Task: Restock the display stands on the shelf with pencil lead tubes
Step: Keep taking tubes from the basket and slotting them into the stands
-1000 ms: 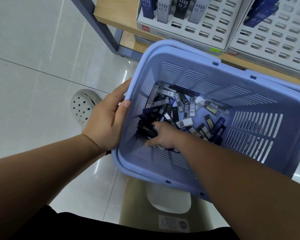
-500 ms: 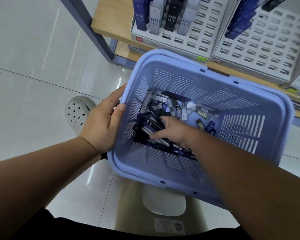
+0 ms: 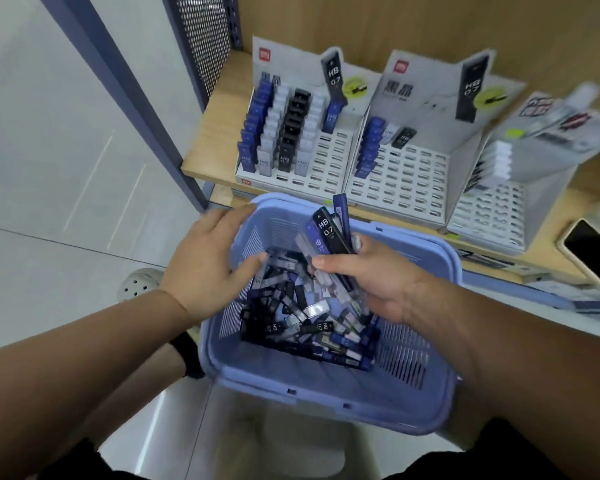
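pencil lead tubes (image 3: 302, 317), black, blue and clear, lie heaped in the bottom of the basket. the wooden shelf (image 3: 215, 133) runs across the far side. the lilac basket (image 3: 326, 396) sits just in front of the shelf edge, over a pale stool (image 3: 274, 445). three white display stands stand side by side on the shelf. the left stand (image 3: 329, 161) holds four full rows of tubes and one blue tube further right. the middle stand (image 3: 406, 181) holds one blue row with a couple of tubes beside it. the right stand (image 3: 492, 216) is blurred. the left hand (image 3: 205, 268) lies over the basket's left rim, fingers stretched fairly straight, thumb inside the wall. the right hand (image 3: 378, 282), above the heap, grips a bunch of tubes (image 3: 326, 233) that stick up toward the stands, a black one marked hb 0.7 on top.
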Tool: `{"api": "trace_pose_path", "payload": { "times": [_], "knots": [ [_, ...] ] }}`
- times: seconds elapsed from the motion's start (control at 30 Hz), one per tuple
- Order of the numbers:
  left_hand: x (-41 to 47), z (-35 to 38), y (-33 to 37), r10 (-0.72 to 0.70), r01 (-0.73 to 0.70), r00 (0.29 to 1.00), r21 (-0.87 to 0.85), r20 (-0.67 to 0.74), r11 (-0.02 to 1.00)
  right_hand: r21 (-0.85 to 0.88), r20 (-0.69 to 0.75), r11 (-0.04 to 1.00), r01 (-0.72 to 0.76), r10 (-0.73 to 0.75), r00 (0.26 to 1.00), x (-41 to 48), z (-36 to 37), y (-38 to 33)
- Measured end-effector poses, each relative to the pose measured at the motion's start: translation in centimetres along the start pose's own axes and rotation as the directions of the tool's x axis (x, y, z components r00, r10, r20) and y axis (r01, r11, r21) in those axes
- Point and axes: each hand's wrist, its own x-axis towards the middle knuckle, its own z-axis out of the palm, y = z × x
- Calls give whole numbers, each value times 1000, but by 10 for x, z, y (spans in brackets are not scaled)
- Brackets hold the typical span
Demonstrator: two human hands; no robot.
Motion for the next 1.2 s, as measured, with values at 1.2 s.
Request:
{"api": "trace_pose_path", "payload": {
  "times": [1.2],
  "knots": [
    [114,-22,181,-128,146,989,-715,79,684,123,82,985,120,-130,988,-46,-81,-66]
  ]
}}
